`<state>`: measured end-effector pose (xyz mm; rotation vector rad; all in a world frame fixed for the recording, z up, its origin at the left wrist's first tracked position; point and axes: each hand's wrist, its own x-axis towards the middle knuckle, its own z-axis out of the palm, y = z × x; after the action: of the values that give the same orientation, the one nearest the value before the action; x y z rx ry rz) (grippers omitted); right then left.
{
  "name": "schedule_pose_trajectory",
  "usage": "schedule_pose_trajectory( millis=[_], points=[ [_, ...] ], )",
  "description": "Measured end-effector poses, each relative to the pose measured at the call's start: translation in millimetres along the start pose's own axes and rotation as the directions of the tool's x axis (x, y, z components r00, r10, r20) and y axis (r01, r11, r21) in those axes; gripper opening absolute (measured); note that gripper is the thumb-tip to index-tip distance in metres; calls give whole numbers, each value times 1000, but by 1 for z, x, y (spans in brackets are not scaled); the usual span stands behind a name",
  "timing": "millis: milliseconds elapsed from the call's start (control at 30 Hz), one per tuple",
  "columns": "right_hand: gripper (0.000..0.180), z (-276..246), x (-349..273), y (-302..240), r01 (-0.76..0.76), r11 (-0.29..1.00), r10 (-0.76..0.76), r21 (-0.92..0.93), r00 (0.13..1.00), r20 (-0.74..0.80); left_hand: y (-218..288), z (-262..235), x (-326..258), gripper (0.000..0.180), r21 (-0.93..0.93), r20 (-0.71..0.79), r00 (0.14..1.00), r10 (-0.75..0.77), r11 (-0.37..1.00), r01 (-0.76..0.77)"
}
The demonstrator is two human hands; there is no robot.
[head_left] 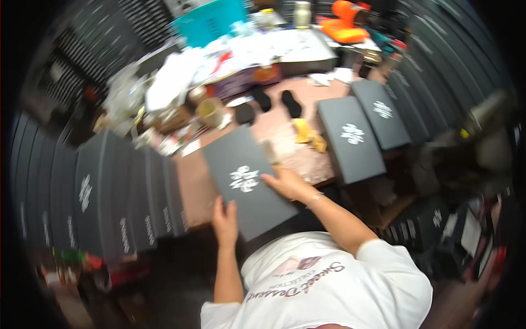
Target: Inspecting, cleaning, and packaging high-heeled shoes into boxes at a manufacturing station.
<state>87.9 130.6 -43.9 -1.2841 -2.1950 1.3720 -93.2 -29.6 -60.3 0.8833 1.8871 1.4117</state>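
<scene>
A dark grey shoebox (233,156) with white printing on its lid lies tilted at the near edge of the table, close to my body. My left hand (224,222) grips its near left side, thumb on the lid and the other fingers partly hidden beneath. Across the lid's right edge lies my right hand (286,183), its fingertips resting on the top and side. Just beyond the box are a yellow cloth (309,136) and black insole-shaped pieces (291,104).
Two similar grey boxes (350,140) sit at the table's right. Stacked boxes (112,192) rise on the left, more (449,71) on the far right. At the back are a teal bin (211,23), white papers (296,46), an orange object (345,24) and a tape roll (210,111).
</scene>
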Motion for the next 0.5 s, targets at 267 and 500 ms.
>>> schedule_pose_trajectory(
  millis=[267, 500],
  points=[
    [73, -12, 1, -5, 34, 999, -34, -22, 999, 31, -16, -17, 22, 38, -169, 145, 980, -137, 972, 161],
    [68, 8, 17, 32, -51, 983, 48, 177, 999, 23, -37, 5, 40, 54, -310, 127, 940, -317, 887, 341]
  ],
)
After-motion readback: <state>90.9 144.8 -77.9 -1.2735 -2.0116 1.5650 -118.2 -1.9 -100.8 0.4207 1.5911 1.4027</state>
